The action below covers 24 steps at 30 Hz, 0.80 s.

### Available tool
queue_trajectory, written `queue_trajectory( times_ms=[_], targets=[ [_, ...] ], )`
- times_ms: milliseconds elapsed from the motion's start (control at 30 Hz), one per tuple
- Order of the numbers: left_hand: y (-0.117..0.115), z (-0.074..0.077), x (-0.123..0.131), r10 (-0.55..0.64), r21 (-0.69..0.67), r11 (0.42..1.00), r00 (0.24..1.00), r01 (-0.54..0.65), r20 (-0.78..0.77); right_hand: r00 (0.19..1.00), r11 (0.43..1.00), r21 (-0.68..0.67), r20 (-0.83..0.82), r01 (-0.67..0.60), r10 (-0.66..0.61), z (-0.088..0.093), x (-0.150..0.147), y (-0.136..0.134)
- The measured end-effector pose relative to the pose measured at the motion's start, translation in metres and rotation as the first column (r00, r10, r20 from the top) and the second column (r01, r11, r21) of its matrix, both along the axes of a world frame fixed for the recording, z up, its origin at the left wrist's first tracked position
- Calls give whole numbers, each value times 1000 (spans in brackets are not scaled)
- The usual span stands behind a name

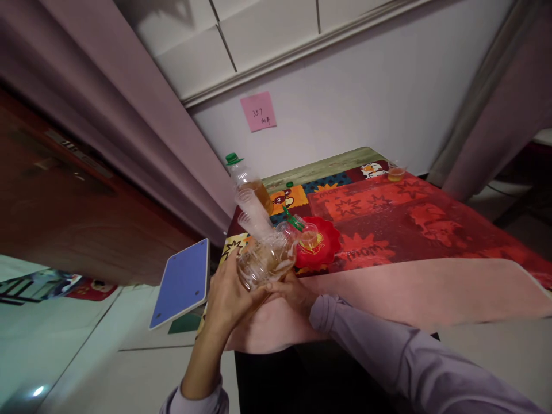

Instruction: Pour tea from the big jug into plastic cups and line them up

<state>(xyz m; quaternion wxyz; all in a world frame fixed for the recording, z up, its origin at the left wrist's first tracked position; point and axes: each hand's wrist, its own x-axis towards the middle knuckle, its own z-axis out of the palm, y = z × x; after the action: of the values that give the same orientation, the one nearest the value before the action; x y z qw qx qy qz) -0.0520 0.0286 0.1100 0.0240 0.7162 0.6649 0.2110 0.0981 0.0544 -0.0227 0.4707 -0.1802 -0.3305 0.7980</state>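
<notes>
My left hand (228,290) wraps around the near left side of a large clear plastic bottle (267,261) of amber liquid. My right hand (293,292) grips the same bottle from below and the right. The bottle leans away from me, and its neck with a green collar (294,219) is over a red scalloped plate (330,241). On that plate is a small clear plastic cup (309,237), close to the bottle's mouth; whether liquid is flowing cannot be made out. A stack of clear plastic cups (256,215) stands just beyond the bottle.
Behind the cups stands another bottle (252,183) with a green cap. A loose green cap (290,184) lies on the patterned tablecloth (375,213). A cup of amber liquid (395,171) sits at the far right edge. A blue board stool (183,282) is left of the table.
</notes>
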Motion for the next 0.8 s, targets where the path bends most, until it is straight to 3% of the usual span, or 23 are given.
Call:
queue_trajectory(
  times_ms=[133, 233, 333, 433, 600, 700, 800],
  targets=[
    [-10, -16, -7, 54, 68, 995, 969, -72, 241, 997, 992, 91, -13, 83, -82, -1, 1, 7],
    [-19, -30, -14, 142, 100, 973, 883, -207, 447, 999, 988, 145, -19, 49, -46, -2, 4, 13],
    [-27, -47, -24, 160, 102, 958, 791, -270, 591, 999, 976, 217, 4, 32, -34, -3, 6, 16],
    [-34, -65, -39, 181, 109, 940, 744, -323, 644, 998, 963, 268, 54, 11, -27, -7, 6, 16],
    [-42, -101, -66, 163, 130, 939, 747, -317, 644, 973, 944, 329, 224, -30, -48, -17, 9, 15],
    [-43, -118, -65, 171, 153, 925, 739, -348, 652, 941, 934, 357, 319, -12, -110, -20, 8, 12],
    [-42, -126, -56, 175, 189, 898, 715, -398, 676, 895, 940, 335, 400, 59, -199, -22, 5, 7]
  ],
)
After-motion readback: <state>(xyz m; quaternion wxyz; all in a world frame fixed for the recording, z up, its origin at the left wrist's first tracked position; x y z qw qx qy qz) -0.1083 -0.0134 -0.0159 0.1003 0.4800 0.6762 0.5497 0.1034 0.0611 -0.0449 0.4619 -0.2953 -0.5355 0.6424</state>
